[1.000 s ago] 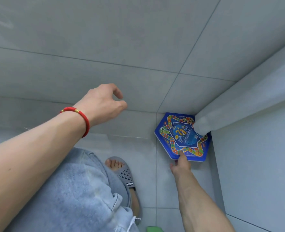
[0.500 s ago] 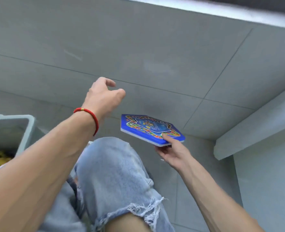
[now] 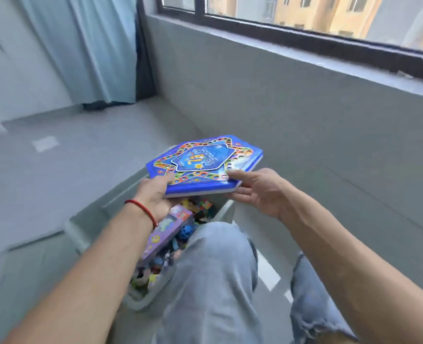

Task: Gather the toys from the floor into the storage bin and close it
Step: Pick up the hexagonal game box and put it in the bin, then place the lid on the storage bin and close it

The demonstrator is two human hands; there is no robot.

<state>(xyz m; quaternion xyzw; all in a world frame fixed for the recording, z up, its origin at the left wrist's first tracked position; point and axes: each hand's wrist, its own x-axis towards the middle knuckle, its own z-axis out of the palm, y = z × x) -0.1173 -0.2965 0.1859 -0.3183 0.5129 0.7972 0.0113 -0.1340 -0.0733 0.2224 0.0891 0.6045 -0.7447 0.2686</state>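
Item one: blue hexagonal game box (image 3: 204, 165), which I hold level above the open storage bin (image 3: 121, 192), left hand (image 3: 155, 194) gripping its near-left edge, thumb on top, right hand (image 3: 257, 192) pinching its near-right corner. Item two: bin contents, a purple box (image 3: 165, 232) and mixed small toys (image 3: 198, 207). Surroundings: grey floor (image 3: 56, 170), curtain (image 3: 88, 45), window (image 3: 329, 16).
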